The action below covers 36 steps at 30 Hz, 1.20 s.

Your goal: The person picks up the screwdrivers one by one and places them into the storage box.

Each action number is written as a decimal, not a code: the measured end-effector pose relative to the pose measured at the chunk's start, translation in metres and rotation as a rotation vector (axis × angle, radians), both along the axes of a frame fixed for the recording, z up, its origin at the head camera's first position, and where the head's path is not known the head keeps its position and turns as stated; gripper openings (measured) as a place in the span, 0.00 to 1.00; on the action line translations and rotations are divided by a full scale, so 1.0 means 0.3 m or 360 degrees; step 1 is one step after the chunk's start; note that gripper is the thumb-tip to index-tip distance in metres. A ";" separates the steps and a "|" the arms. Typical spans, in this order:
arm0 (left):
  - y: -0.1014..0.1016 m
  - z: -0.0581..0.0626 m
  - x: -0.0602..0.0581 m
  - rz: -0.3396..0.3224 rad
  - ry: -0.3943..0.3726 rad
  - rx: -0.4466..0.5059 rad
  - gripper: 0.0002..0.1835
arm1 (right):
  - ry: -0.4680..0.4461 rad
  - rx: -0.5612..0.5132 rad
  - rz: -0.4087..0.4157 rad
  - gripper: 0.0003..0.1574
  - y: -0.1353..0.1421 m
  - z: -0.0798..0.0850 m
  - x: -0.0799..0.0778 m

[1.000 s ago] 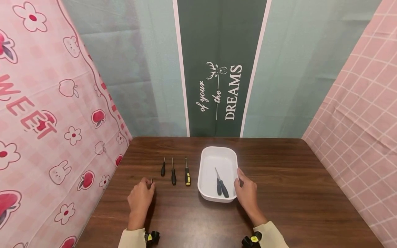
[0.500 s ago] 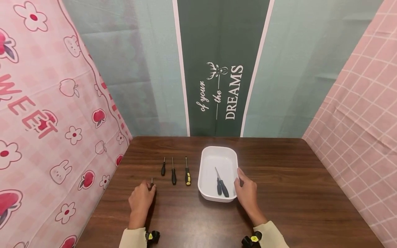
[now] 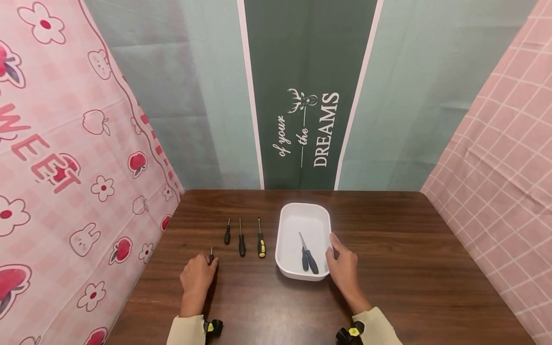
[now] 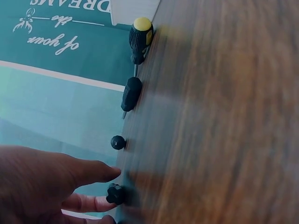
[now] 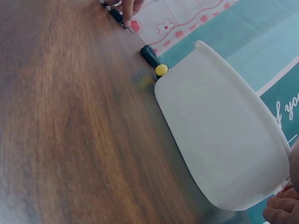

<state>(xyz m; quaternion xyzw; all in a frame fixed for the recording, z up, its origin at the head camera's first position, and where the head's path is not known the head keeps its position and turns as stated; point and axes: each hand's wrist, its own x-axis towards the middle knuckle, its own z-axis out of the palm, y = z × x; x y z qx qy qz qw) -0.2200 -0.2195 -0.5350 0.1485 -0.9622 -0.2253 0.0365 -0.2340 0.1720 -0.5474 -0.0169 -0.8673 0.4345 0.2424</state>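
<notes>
My left hand [image 3: 197, 278] is low at a short black screwdriver [image 3: 211, 258] lying on the left of the table. In the left wrist view, the thumb stands a little apart from its handle [image 4: 115, 194], and a fingertip is right at the handle's other side. My right hand [image 3: 344, 264] grips the right side of a white plastic tray [image 3: 302, 276], thumb at the rim. Two dark-handled screwdrivers [image 3: 312, 262] lie inside the tray. Between left hand and tray, a small black screwdriver [image 3: 227, 235], a longer black one [image 3: 242, 246] and a black-and-yellow one [image 3: 261, 245] lie in a row.
The brown wooden table [image 3: 409, 249] extends to both sides. A green cloth [image 3: 207, 120] hangs behind its back edge. Pink printed cloth [image 3: 99, 143] hangs on the left, and a pink checked cloth [image 3: 500, 158] on the right.
My left hand has shifted slightly right and back toward me, uncovering more of the short screwdriver's handle. The right hand and tray have stayed in place.
</notes>
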 end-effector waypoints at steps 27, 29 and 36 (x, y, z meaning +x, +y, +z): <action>-0.009 0.007 -0.005 -0.0148 -0.0065 0.0029 0.26 | 0.0000 0.0001 0.0009 0.25 0.001 -0.002 -0.001; -0.009 0.006 -0.006 -0.0149 -0.0067 0.0031 0.26 | 0.0004 -0.0001 0.0011 0.25 0.002 -0.002 0.000; -0.006 0.010 -0.006 -0.0165 -0.0089 -0.0004 0.24 | 0.0008 0.0005 0.0009 0.25 0.003 -0.005 0.000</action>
